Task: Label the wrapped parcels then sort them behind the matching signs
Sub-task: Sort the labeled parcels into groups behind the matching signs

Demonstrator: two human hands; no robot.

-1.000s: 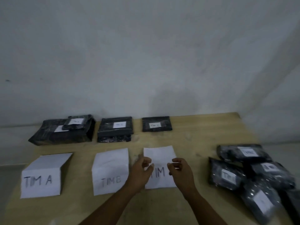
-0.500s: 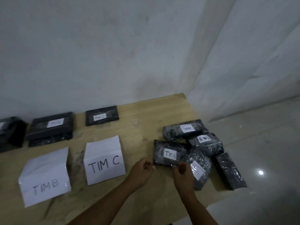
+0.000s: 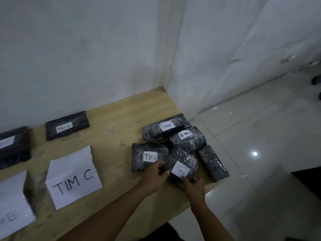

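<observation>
head | left hand (image 3: pixel 154 175), right hand (image 3: pixel 193 187) — gripping crinkly black parcel (image 3: pixel 184 158)

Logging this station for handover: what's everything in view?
light wooden table: one, tan, against the white wall.
white folded paper sign reading TIM C: one, white, table's near side.
white folded paper sign cut off at left: one, white, lettering ends in B.
black wrapped parcel labelled TIM C: one, black, behind the TIM C sign.
black wrapped parcel at the left edge: one, black, label unreadable.
pile of black wrapped parcels: five, black, table's right end; labels TIM C, TIM B, TIM A, TIM C, one bare.
glossy tiled floor: one, pale grey, right of table.
left hand: one, grips the nearest piled parcel at its left side.
right hand: one, grips its near edge.
</observation>
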